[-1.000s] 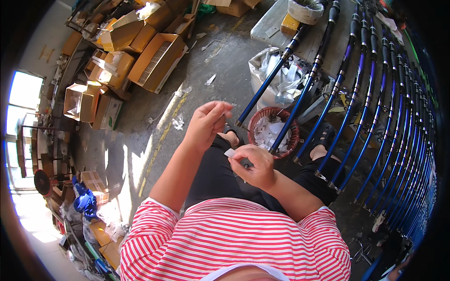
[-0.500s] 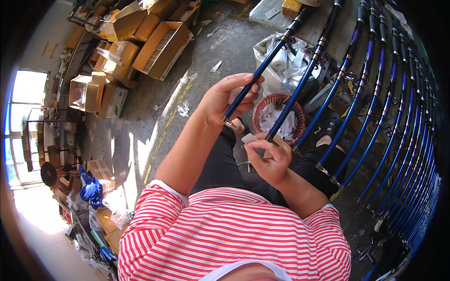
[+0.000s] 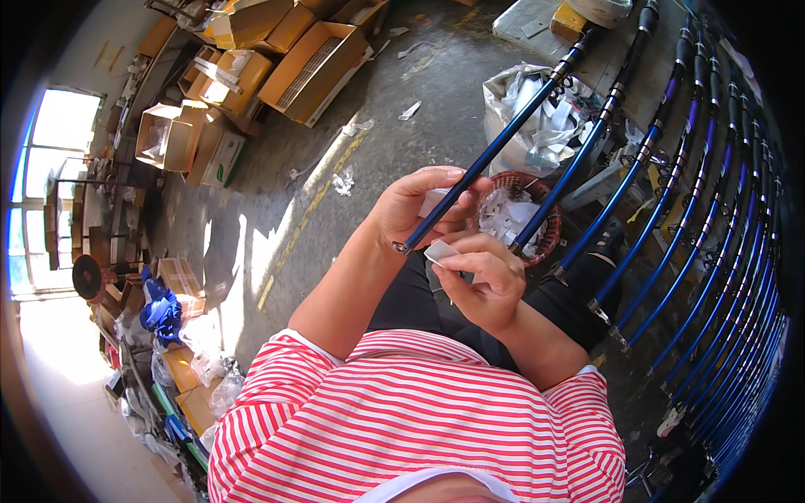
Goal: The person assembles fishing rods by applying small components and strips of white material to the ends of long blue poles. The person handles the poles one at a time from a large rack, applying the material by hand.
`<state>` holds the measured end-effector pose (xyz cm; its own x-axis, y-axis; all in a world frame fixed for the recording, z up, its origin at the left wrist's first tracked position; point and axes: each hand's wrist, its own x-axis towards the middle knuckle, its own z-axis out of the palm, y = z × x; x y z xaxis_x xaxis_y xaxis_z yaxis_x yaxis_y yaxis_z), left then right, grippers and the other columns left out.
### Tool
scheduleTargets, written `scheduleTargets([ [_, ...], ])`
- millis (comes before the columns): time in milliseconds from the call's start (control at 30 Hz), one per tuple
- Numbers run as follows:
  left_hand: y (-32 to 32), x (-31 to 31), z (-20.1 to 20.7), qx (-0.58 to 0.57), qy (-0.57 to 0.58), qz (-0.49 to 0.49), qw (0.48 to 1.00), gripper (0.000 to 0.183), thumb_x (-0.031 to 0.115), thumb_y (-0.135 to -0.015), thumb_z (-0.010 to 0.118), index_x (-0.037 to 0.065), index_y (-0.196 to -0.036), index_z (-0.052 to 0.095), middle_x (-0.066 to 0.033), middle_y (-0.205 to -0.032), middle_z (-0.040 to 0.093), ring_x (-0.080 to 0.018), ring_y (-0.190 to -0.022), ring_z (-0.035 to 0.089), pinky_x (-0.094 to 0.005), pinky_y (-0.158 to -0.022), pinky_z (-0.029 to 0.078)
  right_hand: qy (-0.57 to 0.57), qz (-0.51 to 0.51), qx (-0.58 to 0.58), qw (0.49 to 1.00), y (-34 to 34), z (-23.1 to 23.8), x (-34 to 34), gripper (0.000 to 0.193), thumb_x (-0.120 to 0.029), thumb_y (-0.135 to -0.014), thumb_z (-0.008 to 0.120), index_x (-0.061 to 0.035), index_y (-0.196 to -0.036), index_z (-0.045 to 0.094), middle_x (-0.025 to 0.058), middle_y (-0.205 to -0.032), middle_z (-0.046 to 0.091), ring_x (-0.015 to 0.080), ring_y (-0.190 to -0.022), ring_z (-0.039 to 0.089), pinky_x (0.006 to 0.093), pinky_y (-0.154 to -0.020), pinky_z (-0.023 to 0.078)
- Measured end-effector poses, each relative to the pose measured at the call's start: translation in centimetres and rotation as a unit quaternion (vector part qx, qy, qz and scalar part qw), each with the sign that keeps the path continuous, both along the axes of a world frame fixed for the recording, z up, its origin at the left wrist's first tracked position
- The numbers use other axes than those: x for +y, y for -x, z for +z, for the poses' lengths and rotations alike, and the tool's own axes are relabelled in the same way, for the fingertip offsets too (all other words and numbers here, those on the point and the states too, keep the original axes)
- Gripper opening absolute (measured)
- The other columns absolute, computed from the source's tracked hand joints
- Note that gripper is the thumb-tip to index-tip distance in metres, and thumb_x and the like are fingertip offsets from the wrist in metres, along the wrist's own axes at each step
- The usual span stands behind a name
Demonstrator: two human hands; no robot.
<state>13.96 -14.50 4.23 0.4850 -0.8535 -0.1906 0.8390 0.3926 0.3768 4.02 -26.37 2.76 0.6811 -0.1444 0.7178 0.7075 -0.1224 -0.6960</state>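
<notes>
My left hand [image 3: 408, 201] is closed around the lower part of a dark blue fishing rod [image 3: 510, 128], the leftmost of a row. The rod slants up to the right, and its metal-tipped lower end sticks out below the fingers. Behind the rod, a white piece [image 3: 432, 202] shows against the left fingers; whether they grip it is unclear. My right hand [image 3: 490, 287], just below and to the right, pinches a small flat white piece [image 3: 441, 251] between thumb and fingers. The second rod [image 3: 579, 159] passes right beside that hand's knuckles.
Several more blue rods [image 3: 671, 197] lean in a row along the right. A red-rimmed basket [image 3: 549, 243] of white scraps sits beyond my hands, with a white bag [image 3: 513, 151] of waste behind it. Open cardboard boxes [image 3: 306, 75] stand at the far left.
The view has shifted, so rods and basket sit farther right. My hands have come closer together, the right one now near the held rod's lower end with its white piece.
</notes>
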Motion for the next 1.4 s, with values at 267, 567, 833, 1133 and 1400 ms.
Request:
scheduleTargets([
  [267, 0.0, 0.0, 1.4, 0.019, -0.007, -0.014, 1.0, 0.034, 0.017, -0.088, 0.049, -0.01, -0.105, 0.058, -0.0099, -0.075, 0.063, -0.0123, -0.046, 0.051, -0.0206, -0.039, 0.041, -0.017, 0.03, -0.01, 0.999, -0.8, 0.0, 0.5, 0.014, 0.006, -0.071, 0.069, 0.0001, -0.079, 0.059, 0.014, -0.079, 0.063, 0.0253, -0.077, 0.065, 0.0299, -0.066, 0.052],
  [567, -0.1, 0.0, 0.6, 0.002, -0.009, -0.011, 1.0, 0.034, 0.016, -0.088, 0.047, -0.011, -0.106, 0.057, -0.0111, -0.076, 0.063, -0.0122, -0.051, 0.052, -0.0194, -0.037, 0.04, -0.017, 0.043, -0.002, 0.999, -0.6, 0.0, 0.4, 0.016, 0.008, -0.07, 0.069, 0.0004, -0.08, 0.059, 0.0139, -0.08, 0.063, 0.0263, -0.08, 0.065, 0.031, -0.068, 0.052],
  [833, -0.2, -0.1, 0.3, -0.008, -0.014, -0.01, 1.0, 0.032, 0.017, -0.088, 0.05, -0.009, -0.104, 0.058, -0.0095, -0.075, 0.063, -0.0097, -0.047, 0.05, -0.0185, -0.036, 0.037, -0.005, 0.042, -0.017, 0.999, -0.8, 0.0, 0.4, 0.018, 0.009, -0.069, 0.069, 0.0004, -0.082, 0.059, 0.0138, -0.079, 0.062, 0.0271, -0.08, 0.065, 0.0313, -0.069, 0.052],
  [1133, -0.1, -0.4, 0.5, 0.003, -0.008, -0.005, 1.0, 0.027, 0.014, -0.086, 0.053, -0.008, -0.1, 0.059, -0.0109, -0.074, 0.061, -0.0105, -0.053, 0.053, -0.0183, -0.037, 0.038, -0.004, 0.047, -0.013, 0.999, -0.8, -0.1, 0.3, 0.018, 0.008, -0.069, 0.07, 0.0, -0.081, 0.059, 0.0132, -0.079, 0.063, 0.0266, -0.079, 0.065, 0.03, -0.067, 0.052],
  [1400, -0.1, -0.4, 0.5, -0.014, -0.003, -0.012, 1.0, 0.025, 0.014, -0.084, 0.058, -0.006, -0.098, 0.059, -0.0108, -0.075, 0.06, -0.0113, -0.056, 0.054, -0.0199, -0.042, 0.041, -0.001, 0.055, -0.01, 0.998, -0.8, 0.0, 0.2, 0.017, 0.005, -0.069, 0.071, -0.0003, -0.081, 0.06, 0.0131, -0.078, 0.063, 0.0264, -0.077, 0.065, 0.0297, -0.065, 0.052],
])
